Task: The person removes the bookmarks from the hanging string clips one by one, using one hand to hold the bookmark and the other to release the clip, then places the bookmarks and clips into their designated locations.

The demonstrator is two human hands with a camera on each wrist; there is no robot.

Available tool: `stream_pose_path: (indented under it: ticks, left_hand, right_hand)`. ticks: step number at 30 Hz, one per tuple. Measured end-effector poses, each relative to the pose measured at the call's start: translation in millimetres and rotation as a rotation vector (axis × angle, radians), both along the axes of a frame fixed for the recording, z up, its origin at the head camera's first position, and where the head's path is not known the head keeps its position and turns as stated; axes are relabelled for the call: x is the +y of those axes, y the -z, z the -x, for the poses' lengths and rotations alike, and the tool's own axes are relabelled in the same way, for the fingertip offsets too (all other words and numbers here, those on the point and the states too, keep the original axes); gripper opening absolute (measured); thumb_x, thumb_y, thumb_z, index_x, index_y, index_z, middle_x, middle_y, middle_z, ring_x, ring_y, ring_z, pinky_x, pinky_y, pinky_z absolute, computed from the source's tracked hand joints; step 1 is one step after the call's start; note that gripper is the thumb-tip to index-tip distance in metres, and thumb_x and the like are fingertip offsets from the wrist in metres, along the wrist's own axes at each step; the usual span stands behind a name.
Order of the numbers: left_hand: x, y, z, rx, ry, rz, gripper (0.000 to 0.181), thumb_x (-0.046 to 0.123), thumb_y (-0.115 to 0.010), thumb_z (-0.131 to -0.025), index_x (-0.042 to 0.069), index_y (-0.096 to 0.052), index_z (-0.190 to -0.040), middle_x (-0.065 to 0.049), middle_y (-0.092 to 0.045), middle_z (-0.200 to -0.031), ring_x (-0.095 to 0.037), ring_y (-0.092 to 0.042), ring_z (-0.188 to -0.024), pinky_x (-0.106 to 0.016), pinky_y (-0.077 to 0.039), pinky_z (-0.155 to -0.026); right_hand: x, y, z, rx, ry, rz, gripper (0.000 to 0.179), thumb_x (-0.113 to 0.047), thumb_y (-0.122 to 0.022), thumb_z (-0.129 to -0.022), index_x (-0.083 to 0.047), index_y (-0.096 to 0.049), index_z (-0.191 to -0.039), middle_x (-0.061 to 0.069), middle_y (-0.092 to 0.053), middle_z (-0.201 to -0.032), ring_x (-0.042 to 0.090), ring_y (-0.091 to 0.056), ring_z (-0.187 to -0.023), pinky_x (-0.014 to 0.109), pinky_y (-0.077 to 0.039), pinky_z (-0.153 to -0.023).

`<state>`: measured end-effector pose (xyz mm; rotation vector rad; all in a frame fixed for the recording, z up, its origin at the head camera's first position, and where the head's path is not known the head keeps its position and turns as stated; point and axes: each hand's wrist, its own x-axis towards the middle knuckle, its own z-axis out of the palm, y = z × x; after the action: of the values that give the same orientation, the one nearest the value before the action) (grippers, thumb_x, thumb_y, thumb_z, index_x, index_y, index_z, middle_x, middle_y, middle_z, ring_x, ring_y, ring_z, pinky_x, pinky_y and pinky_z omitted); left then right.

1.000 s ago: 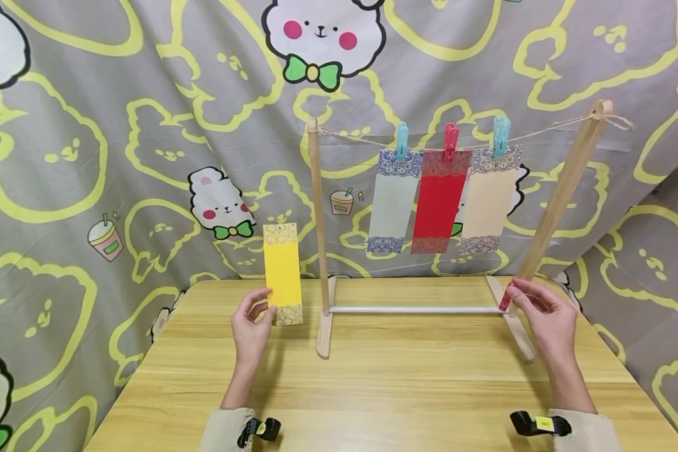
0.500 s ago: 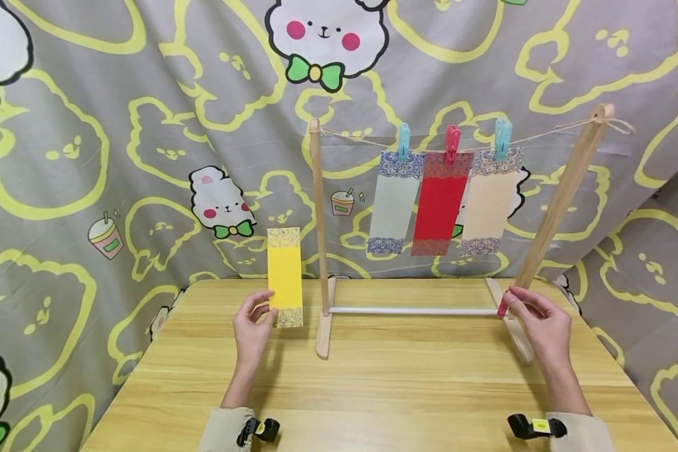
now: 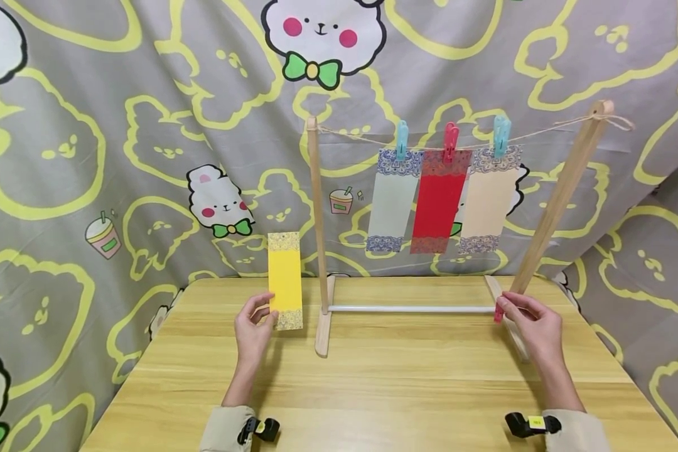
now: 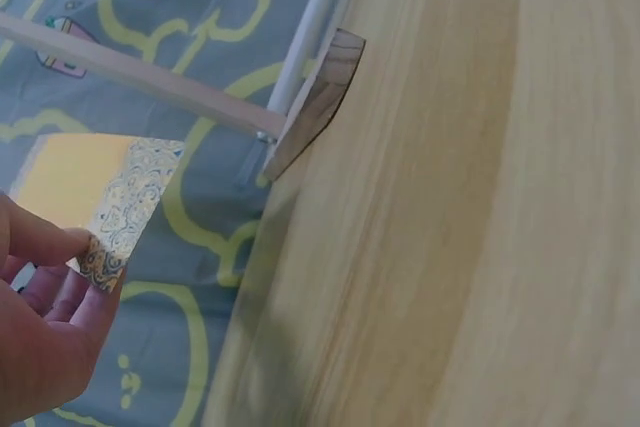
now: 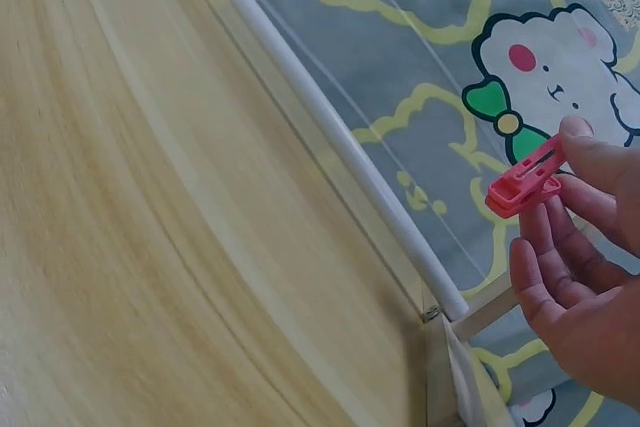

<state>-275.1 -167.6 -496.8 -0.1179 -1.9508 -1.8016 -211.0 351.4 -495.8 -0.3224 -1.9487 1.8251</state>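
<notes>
My left hand (image 3: 254, 326) pinches a yellow card (image 3: 285, 276) by its lower left edge and holds it upright, just left of the rack's left post. Patterned lace-like bands run across both ends of the card; in the left wrist view the thumb lies over the card (image 4: 75, 182) near one band. At the rack's right foot, my right hand (image 3: 533, 323) pinches a red clothespin (image 3: 498, 312). The right wrist view shows the clothespin (image 5: 525, 182) between thumb and fingers, its clamping end pointing away from the hand.
A wooden rack (image 3: 559, 194) with a white lower bar (image 3: 412, 309) stands at the table's back. Along its string (image 3: 350, 136) hang a pale blue card (image 3: 392, 204), a red card (image 3: 441, 204) and a cream card (image 3: 488, 204), each clipped by a clothespin. A patterned curtain (image 3: 147, 157) hangs behind.
My right hand has moved a little left and down with the red clothespin, which now points more straight down. The yellow card in my left hand has sunk slightly and stands straighter.
</notes>
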Motion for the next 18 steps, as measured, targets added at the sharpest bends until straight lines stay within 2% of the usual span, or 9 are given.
stream_pose_path:
  ticks: [7, 13, 18]
  left_hand:
    - [-1.9, 6.5, 0.7, -0.083, 0.014, 0.017, 0.040, -0.026, -0.064, -0.083, -0.009, -0.067, -0.119, -0.024, -0.065, -0.122, -0.027, -0.066, -0.100, -0.017, -0.055, -0.085]
    - [-2.7, 12.1, 2.3, -0.124, 0.032, 0.017, 0.040, -0.027, -0.062, -0.083, -0.010, -0.066, -0.118, -0.026, -0.064, -0.121, -0.027, -0.066, -0.098, -0.016, -0.055, -0.084]
    - [-2.6, 15.3, 2.5, -0.154, 0.028, 0.037, 0.039, -0.026, -0.063, -0.083, -0.010, -0.066, -0.118, -0.026, -0.064, -0.120, -0.029, -0.067, -0.098, -0.015, -0.054, -0.083]
  right_hand:
    - [1.1, 4.1, -0.1, -0.034, -0.009, -0.039, 0.037, -0.016, -0.080, -0.091, 0.005, -0.072, -0.120, -0.017, -0.073, -0.091, 0.000, -0.070, -0.079, 0.016, -0.057, -0.073]
    - [1.3, 8.4, 0.7, -0.090, 0.003, -0.113, 0.040, -0.019, -0.080, -0.091, 0.006, -0.070, -0.122, -0.022, -0.072, -0.092, -0.003, -0.067, -0.080, 0.012, -0.055, -0.072]
    - [1.5, 10.6, 1.9, -0.128, 0.023, -0.179, 0.042, -0.023, -0.079, -0.093, 0.006, -0.071, -0.121, -0.020, -0.071, -0.089, -0.004, -0.065, -0.079, 0.011, -0.054, -0.070]
